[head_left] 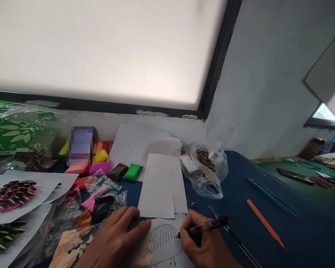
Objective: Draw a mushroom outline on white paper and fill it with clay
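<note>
My right hand [202,242] is closed around a black pen [212,224], its tip at the right side of a drawing. The drawing, on a white sheet of paper [163,251], has a rounded outline filled with many short strokes and short legs below. Peach-coloured clay [145,257] sticks to its lower left part. My left hand [115,236] rests at the sheet's left edge, thumb stretched toward the drawing and fingers loosely bent, holding nothing. Just above the drawing lie blank white sheets [159,186].
Clay packets, including a green one [133,172], crowd the left with torn wrappers [103,182]. Seed-covered clay pictures [15,193] lie far left. A plastic bag of seeds [205,167] stands behind. Tweezers [240,243], an orange tool [265,223] and a blue tool [273,195] lie right.
</note>
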`<move>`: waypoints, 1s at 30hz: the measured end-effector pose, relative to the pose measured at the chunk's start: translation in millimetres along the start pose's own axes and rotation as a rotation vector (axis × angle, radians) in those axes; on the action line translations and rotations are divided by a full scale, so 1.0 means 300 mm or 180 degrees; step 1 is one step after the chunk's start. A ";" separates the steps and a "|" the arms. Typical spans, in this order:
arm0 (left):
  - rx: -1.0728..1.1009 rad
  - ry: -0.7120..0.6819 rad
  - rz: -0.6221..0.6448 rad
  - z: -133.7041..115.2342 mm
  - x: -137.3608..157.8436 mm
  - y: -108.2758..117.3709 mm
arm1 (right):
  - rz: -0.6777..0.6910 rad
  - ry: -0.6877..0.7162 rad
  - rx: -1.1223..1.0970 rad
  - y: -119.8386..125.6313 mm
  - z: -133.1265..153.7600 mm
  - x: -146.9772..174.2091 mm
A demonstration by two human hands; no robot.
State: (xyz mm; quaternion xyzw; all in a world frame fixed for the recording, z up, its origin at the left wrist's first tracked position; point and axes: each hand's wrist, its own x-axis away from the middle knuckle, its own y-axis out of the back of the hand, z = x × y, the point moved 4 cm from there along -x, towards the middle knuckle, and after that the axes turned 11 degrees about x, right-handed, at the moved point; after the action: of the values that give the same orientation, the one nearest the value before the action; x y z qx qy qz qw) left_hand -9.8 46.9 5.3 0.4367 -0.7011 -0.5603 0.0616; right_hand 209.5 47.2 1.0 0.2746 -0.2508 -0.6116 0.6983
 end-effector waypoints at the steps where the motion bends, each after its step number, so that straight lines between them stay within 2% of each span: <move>1: 0.0003 0.0028 -0.0010 -0.001 -0.001 0.000 | -0.0027 0.0026 -0.0039 0.006 0.005 0.001; 6: -0.0011 0.0050 -0.0042 -0.001 -0.002 -0.003 | -0.0122 0.0099 0.0079 0.039 0.037 0.008; 13: -0.0059 0.0040 0.0008 0.005 -0.004 -0.003 | -0.0092 0.0084 0.0124 0.025 0.022 0.004; 18: -0.0041 0.0074 0.0037 0.009 0.003 -0.005 | 0.0011 0.0156 -0.0076 0.031 0.031 0.008; 23: 0.0089 0.0161 -0.0012 0.002 0.003 -0.010 | -0.0100 0.0364 -0.0227 0.034 0.039 0.014; 26: 0.0105 0.0170 -0.0183 -0.009 -0.002 -0.005 | 0.0020 0.0451 -0.0386 0.022 0.054 0.028; 30: 0.0123 0.0106 -0.0216 -0.017 -0.008 -0.004 | 0.0320 0.0438 -0.0662 -0.016 0.068 0.054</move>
State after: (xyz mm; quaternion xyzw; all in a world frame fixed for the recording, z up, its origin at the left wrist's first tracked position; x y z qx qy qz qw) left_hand -4.6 44.6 7.1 0.4706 -0.6955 -0.5410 0.0458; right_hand 194.2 29.1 12.7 0.2291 -0.1510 -0.5783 0.7683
